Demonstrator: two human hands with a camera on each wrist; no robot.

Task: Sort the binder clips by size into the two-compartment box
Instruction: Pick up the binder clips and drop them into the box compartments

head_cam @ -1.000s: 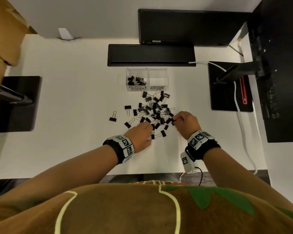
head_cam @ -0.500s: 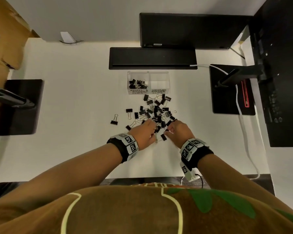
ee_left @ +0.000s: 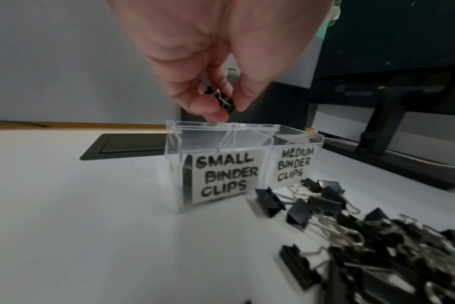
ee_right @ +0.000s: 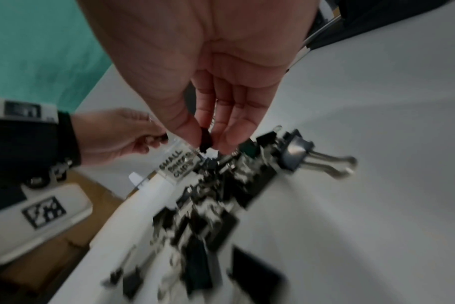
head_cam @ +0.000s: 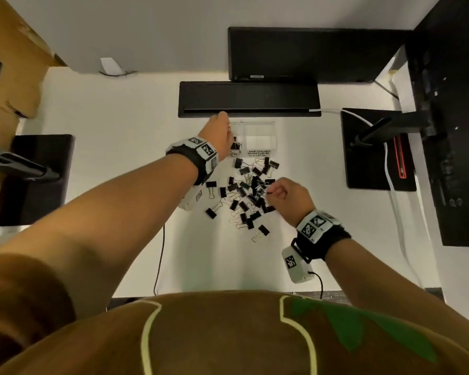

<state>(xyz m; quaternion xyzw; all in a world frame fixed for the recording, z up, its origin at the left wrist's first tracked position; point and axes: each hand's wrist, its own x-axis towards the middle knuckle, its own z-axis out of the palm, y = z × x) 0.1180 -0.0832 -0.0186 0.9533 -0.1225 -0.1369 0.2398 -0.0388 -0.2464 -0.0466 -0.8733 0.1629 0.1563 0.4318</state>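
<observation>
A clear two-compartment box (head_cam: pixel 259 133) (ee_left: pixel 247 144) stands at the back of the white desk, labelled SMALL BINDER CLIPS on the left and MEDIUM BINDER CLIPS on the right. My left hand (head_cam: pixel 221 133) (ee_left: pixel 218 102) hovers over the small compartment and pinches small black binder clips (ee_left: pixel 222 99). Several small clips (head_cam: pixel 236 144) lie in that compartment; the medium one looks empty. A pile of black binder clips (head_cam: pixel 251 190) (ee_left: pixel 364 236) (ee_right: pixel 216 195) lies in front of the box. My right hand (head_cam: pixel 284 192) (ee_right: pixel 208 139) is over the pile's right side, pinching a small clip (ee_right: pixel 205 138).
A black cable tray (head_cam: pixel 248 100) lies right behind the box, with a monitor (head_cam: pixel 317 54) above it. Monitor stand bases sit at the left (head_cam: pixel 38 180) and right (head_cam: pixel 374 150). A white cable (head_cam: pixel 395 201) runs down the right side. Cardboard (head_cam: pixel 14 71) is at far left.
My left hand has left the pile and travelled forward to the box with small clips. My right hand stayed at the pile and lifted a small clip. The head view has moved closer.
</observation>
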